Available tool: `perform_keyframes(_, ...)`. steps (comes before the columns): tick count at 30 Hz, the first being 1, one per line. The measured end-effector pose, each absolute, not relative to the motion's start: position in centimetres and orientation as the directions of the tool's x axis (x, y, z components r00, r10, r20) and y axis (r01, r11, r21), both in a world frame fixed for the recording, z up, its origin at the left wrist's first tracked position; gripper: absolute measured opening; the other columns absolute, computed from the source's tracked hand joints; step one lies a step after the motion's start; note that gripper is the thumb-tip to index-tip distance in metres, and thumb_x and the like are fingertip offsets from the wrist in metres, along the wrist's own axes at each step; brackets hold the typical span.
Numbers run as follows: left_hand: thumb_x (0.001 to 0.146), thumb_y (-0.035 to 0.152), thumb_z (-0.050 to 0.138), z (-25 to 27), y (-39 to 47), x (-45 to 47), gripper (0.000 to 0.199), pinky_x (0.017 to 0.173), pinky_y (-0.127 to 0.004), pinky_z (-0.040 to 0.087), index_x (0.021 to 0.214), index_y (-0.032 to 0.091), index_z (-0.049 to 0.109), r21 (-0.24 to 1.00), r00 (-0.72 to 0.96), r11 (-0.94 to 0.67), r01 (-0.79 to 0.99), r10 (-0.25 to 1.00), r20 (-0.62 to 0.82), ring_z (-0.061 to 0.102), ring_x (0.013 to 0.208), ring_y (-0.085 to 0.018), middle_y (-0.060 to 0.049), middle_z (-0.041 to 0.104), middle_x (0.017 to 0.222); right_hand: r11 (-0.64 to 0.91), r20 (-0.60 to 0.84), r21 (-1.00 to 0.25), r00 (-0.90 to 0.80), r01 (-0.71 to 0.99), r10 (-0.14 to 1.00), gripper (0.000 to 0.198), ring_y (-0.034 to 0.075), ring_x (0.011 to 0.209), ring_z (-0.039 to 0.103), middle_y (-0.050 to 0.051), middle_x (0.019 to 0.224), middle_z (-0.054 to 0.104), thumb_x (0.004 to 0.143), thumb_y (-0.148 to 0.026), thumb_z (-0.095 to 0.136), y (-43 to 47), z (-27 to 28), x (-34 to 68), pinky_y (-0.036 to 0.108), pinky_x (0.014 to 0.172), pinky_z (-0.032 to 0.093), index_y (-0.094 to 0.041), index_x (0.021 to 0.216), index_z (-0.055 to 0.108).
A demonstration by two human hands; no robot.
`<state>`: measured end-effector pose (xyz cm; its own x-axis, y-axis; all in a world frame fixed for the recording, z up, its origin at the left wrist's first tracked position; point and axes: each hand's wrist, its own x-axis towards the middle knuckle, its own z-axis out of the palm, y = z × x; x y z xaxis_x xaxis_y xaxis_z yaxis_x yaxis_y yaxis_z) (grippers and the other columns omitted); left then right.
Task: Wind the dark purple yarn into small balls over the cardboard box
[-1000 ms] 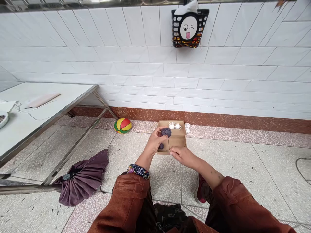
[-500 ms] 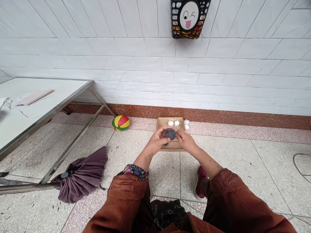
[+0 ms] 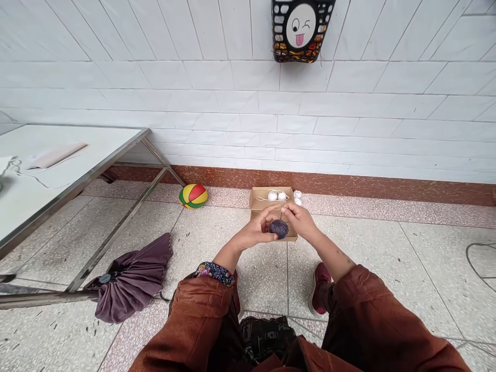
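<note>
I have my left fingers (image 3: pixel 267 237) gripping one purple yarn ball (image 3: pixel 278 229) and my right fingers (image 3: pixel 289 209) pinching one strand (image 3: pixel 281 215) above it. Beyond them, I see two white balls (image 3: pixel 272 195) in one cardboard box (image 3: pixel 256 192).

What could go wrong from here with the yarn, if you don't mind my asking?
The left hand holds the dark yarn ball at its side, so it might slip out. The strand up to the right hand could snag. White balls in the cardboard box trail yarn that might tangle.
</note>
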<state>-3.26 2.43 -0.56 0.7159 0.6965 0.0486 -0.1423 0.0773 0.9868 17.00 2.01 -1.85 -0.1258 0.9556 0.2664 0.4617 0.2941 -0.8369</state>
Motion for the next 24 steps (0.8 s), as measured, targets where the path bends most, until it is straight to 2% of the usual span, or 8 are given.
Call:
perform_keyframes(4,0.073,0.029,0.08,-0.6,2.9,-3.5,0.055,0.089,-0.033,0.046,0.125,0.023,0.063,0.982,0.589,0.078,-0.173,0.807,0.04,0.061,0.104,-0.022,-0.008,0.065,0.116,0.252,0.162,-0.793,-0.207,0.555,0.965,0.018,0.019,0.075,0.06,0.002,0.077,0.064,0.098,-0.026,0.048,0.9,-3.9,16.0,0.029,0.069,0.045,-0.02,0.087,0.06)
perform_keyframes(8,0.071,0.032,0.08,-1.5,3.9,-3.4,0.042,0.094,-0.037,0.045,0.11,0.02,0.068,0.998,0.339,-0.062,0.017,0.939,0.052,0.06,0.103,-0.023,-0.008,0.064,0.109,0.447,0.217,-0.741,-0.452,0.501,0.865,0.018,0.018,0.078,0.062,0.004,0.084,0.067,0.1,-0.027,0.046,-1.2,-3.0,15.3,0.03,0.073,0.046,-0.02,0.093,0.062)
perform_keyframes(10,0.069,0.032,0.081,-1.8,4.0,-3.2,0.042,0.097,-0.038,0.044,0.108,0.019,0.07,0.987,0.337,-0.117,0.112,0.939,0.073,0.059,0.106,-0.024,-0.008,0.062,0.111,0.503,0.265,-0.75,-0.502,0.429,0.823,0.02,0.017,0.075,0.061,0.003,0.083,0.067,0.101,-0.03,0.047,-1.7,-1.8,15.5,0.029,0.073,0.046,-0.021,0.093,0.063)
perform_keyframes(12,0.071,0.032,0.081,-1.9,3.6,-2.9,0.051,0.096,-0.039,0.045,0.119,0.022,0.067,0.994,0.458,-0.073,0.086,0.889,0.026,0.06,0.106,-0.024,-0.008,0.063,0.113,0.495,0.31,-0.781,-0.452,0.381,0.836,0.021,0.016,0.073,0.061,0.002,0.08,0.067,0.1,-0.033,0.051,-1.4,-0.7,16.1,0.028,0.071,0.047,-0.021,0.089,0.064)
perform_keyframes(14,0.075,0.031,0.079,-1.8,3.0,-2.6,0.066,0.094,-0.039,0.045,0.137,0.026,0.055,0.999,0.6,0.05,-0.021,0.799,-0.027,0.061,0.106,-0.023,-0.008,0.064,0.116,0.466,0.347,-0.811,-0.351,0.354,0.87,0.022,0.016,0.073,0.061,0.001,0.079,0.067,0.099,-0.036,0.054,-0.7,-0.1,16.8,0.028,0.07,0.047,-0.022,0.086,0.064)
perform_keyframes(17,0.081,0.029,0.076,-1.3,2.2,-2.3,0.078,0.092,-0.036,0.046,0.15,0.033,0.04,0.966,0.686,0.195,-0.17,0.727,-0.026,0.06,0.109,-0.023,-0.008,0.063,0.123,0.419,0.38,-0.829,-0.177,0.371,0.908,0.024,0.016,0.071,0.059,0.001,0.076,0.065,0.097,-0.037,0.056,0.8,-0.5,17.5,0.028,0.069,0.046,-0.021,0.079,0.061)
perform_keyframes(20,0.081,0.028,0.074,-0.7,2.1,-2.2,0.069,0.082,-0.031,0.048,0.146,0.032,0.048,0.914,0.675,0.291,-0.284,0.737,-0.025,0.062,0.099,-0.02,-0.009,0.063,0.125,0.326,0.333,-0.839,-0.062,0.436,0.941,0.026,0.016,0.066,0.054,0.0,0.069,0.059,0.097,-0.036,0.053,1.7,-2.2,17.3,0.027,0.065,0.043,-0.021,0.076,0.057)
perform_keyframes(24,0.076,0.028,0.078,-0.4,3.0,-2.3,0.051,0.08,-0.031,0.048,0.126,0.021,0.067,0.862,0.554,0.307,-0.403,0.832,-0.037,0.061,0.092,-0.018,-0.01,0.065,0.116,0.227,0.214,-0.826,-0.086,0.516,0.973,0.019,0.018,0.067,0.056,0.001,0.073,0.061,0.099,-0.031,0.046,1.5,-4.3,16.2,0.029,0.066,0.042,-0.022,0.088,0.058)
